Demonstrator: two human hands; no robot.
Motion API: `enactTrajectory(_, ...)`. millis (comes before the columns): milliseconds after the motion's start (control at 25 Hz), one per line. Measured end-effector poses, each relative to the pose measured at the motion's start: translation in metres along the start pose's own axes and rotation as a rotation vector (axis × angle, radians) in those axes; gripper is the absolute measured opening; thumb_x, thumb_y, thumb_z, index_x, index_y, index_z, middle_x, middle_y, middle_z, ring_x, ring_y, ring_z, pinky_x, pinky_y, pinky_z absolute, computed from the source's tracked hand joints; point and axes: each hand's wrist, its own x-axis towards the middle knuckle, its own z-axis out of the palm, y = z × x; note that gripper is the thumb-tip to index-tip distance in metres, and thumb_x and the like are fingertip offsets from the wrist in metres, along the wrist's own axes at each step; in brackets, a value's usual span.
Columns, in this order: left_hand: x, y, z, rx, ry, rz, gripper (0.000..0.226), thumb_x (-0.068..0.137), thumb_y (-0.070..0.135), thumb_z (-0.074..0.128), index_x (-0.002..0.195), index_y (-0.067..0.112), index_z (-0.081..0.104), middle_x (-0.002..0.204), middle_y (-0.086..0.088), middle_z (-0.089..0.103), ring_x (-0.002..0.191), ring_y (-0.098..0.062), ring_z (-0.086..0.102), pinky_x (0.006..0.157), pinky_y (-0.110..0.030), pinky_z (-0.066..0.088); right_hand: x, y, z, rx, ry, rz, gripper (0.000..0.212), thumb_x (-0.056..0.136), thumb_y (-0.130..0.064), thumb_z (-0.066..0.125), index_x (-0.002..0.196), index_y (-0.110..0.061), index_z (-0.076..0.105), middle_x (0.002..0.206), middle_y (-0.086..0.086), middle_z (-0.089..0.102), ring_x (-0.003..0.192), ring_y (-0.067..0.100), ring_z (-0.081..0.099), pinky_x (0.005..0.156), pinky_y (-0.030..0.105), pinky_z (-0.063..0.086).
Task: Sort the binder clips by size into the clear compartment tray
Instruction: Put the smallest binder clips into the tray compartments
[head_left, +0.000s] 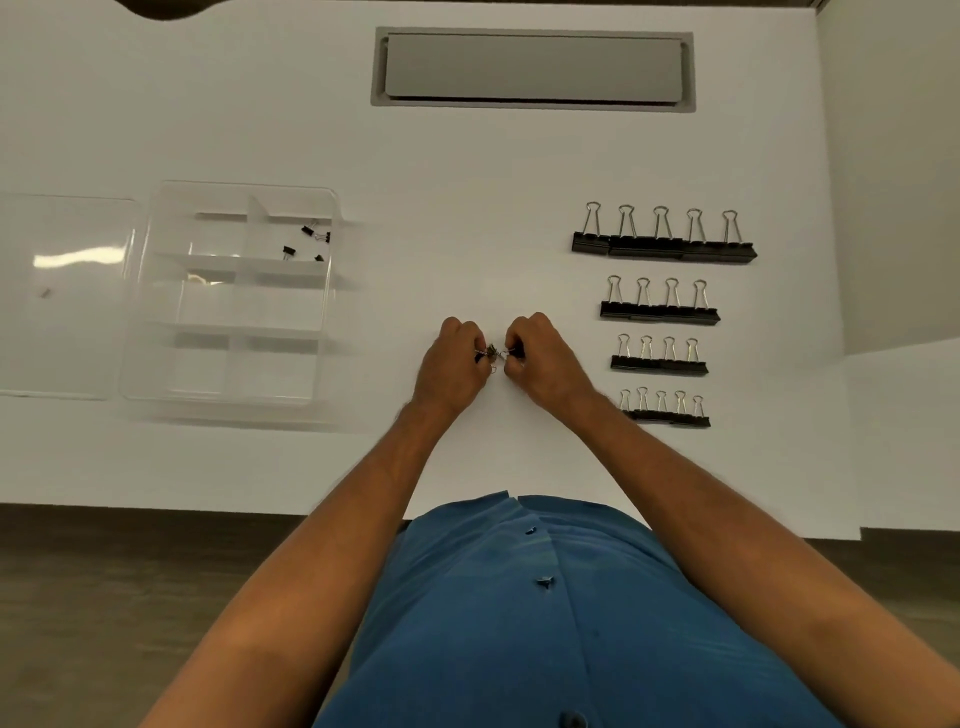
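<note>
Both our left hand (454, 358) and right hand (537, 353) pinch tiny black binder clips (493, 354); next, we carry them to the clear plastic compartment tray (156, 291).

Tray (156, 291): clear plastic, divided into compartments, lying flat at the table's left; its clear lid (67, 296) lies flat just beside it, further left.
Sorted clips (310, 240): four tiny black binder clips, loose in the tray's far right compartment.
Largest row (663, 245): five black clips with silver handles upright, side by side, far right of the table.
Second row (660, 310): four slightly smaller clips, lined up just nearer.
Third row (658, 362): four smaller still.
Nearest row (667, 415): five small clips.
Held clips (493, 356): tiny ones, pinched between both hands at table centre; count unclear.
</note>
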Motion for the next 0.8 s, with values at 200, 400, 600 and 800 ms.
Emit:
enactTrajectory(200, 0.002, 0.001, 0.002, -0.009, 0.017, -0.038, 0.011, 0.086, 0.007, 0.062, 0.093, 0.013, 0.055, 0.094, -0.001, 0.053, 0.078, -0.019, 0.053, 0.066, -0.028, 0.040, 0.003, 0.000, -0.003, 0.057, 0.001, 0.026, 0.011, 0.085, -0.011, 0.060, 0.091, -0.014, 0.052, 0.088, -0.002, 0.048, 0.074, 0.015, 0.044, 0.063, 0.029, 0.037)
enactTrajectory(400, 0.001, 0.001, 0.003, -0.011, 0.028, -0.030, 0.022, 0.091, 0.008, 0.057, 0.112, 0.015, 0.060, 0.103, 0.000, 0.053, 0.083, -0.014, 0.052, 0.072, -0.022, 0.037, 0.008, 0.011, -0.002, 0.200, 0.029, 0.077, 0.025, 0.093, -0.007, 0.046, 0.109, -0.014, 0.065, 0.098, -0.001, 0.055, 0.091, 0.014, 0.057, 0.078, 0.037, 0.056)
enactTrajectory(600, -0.003, 0.000, 0.005, -0.062, 0.048, -0.014, 0.025, 0.092, 0.010, 0.058, 0.117, 0.011, 0.060, 0.112, -0.007, 0.050, 0.087, -0.018, 0.056, 0.077, -0.029, 0.051, 0.010, 0.014, 0.000, 0.333, 0.011, 0.163, 0.033, 0.101, -0.008, 0.040, 0.118, -0.017, 0.067, 0.110, 0.000, 0.053, 0.102, 0.016, 0.059, 0.089, 0.043, 0.057)
enactTrajectory(800, -0.006, 0.003, 0.015, -0.046, 0.060, 0.013, 0.034, 0.087, 0.029, 0.073, 0.114, 0.014, 0.058, 0.112, -0.006, 0.048, 0.087, -0.019, 0.055, 0.073, -0.030, 0.051, 0.011, 0.010, 0.000, 0.246, -0.001, 0.114, 0.022, 0.095, -0.017, 0.066, 0.117, -0.015, 0.066, 0.107, -0.002, 0.051, 0.090, 0.002, 0.055, 0.087, 0.020, 0.050)
